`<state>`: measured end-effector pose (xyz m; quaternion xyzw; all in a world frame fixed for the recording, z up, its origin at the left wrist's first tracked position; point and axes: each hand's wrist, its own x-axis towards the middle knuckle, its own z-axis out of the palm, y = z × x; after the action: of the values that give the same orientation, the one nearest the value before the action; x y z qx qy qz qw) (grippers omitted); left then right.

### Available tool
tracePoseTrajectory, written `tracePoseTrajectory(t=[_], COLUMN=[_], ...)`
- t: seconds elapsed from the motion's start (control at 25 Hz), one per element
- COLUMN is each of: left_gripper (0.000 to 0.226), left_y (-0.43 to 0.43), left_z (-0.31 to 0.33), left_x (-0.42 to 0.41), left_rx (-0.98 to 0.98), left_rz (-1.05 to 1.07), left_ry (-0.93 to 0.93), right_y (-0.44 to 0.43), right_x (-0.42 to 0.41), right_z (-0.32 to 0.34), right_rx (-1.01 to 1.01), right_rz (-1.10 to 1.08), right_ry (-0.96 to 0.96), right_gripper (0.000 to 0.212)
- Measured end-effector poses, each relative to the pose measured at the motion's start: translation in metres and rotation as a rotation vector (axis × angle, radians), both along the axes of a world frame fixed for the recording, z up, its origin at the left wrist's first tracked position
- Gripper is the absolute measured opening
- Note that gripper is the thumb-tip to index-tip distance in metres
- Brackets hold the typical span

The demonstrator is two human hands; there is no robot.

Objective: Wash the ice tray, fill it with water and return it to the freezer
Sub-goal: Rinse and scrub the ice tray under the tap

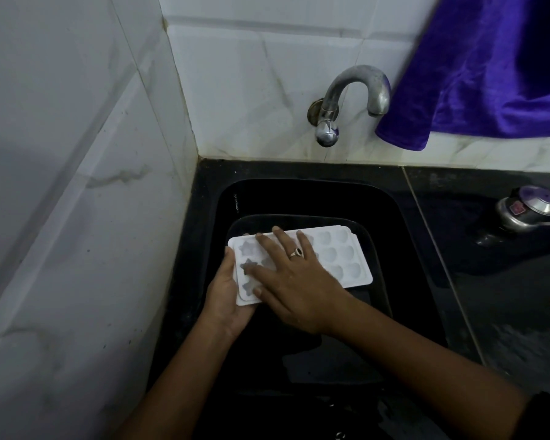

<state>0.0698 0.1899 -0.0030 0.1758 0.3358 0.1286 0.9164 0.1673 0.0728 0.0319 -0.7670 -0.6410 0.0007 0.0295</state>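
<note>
- Both forearms reach in from the near edge of the sink [299, 198]; the right crosses leftward over the basin.
- Left hand [224, 296] cups the ice tray [343, 258] at its left end, thumb hooked over the rim and the rest of its fingers hidden beneath. It likely serves as the brace.
- Right hand [292, 281] lies palm-down on the tray's left half, fingers [281, 242] spread flat across the cavities and gripping nothing. I read this as rubbing the moulds clean.
- Tray is held cavities up over the sink's left half, so drips fall inside.
- Tap [353, 87] on the far wall shows no stream; washing seems under way, filling not yet begun.
- Purple cloth [489, 74] hangs above the sink's far right corner.
</note>
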Motion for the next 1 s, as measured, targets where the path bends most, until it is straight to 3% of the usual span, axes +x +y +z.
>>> tracePoseTrajectory(t=[0.12, 0.6, 0.8, 1.0], left_gripper=[0.064, 0.066, 0.064, 0.069], left_y=[-0.005, -0.005, -0.015, -0.003], left_z=[-0.002, -0.001, 0.002, 0.005], left_x=[0.003, -0.005, -0.003, -0.008], left_rx=[0.037, -0.020, 0.039, -0.008], left_rz=[-0.035, -0.005, -0.052, 0.031], left_ry=[0.014, 0.003, 0.061, 0.026], right_y=[0.009, -0.007, 0.000, -0.034], right_x=[0.000, -0.006, -0.008, -0.005], right_z=[0.008, -0.002, 0.012, 0.011], right_rx=[0.006, -0.042, -0.040, -0.082], right_rz=[-0.084, 0.008, -0.087, -0.074], right_ry=[0.027, 0.022, 0.077, 0.094], right_gripper=[0.045, 0.050, 0.043, 0.055])
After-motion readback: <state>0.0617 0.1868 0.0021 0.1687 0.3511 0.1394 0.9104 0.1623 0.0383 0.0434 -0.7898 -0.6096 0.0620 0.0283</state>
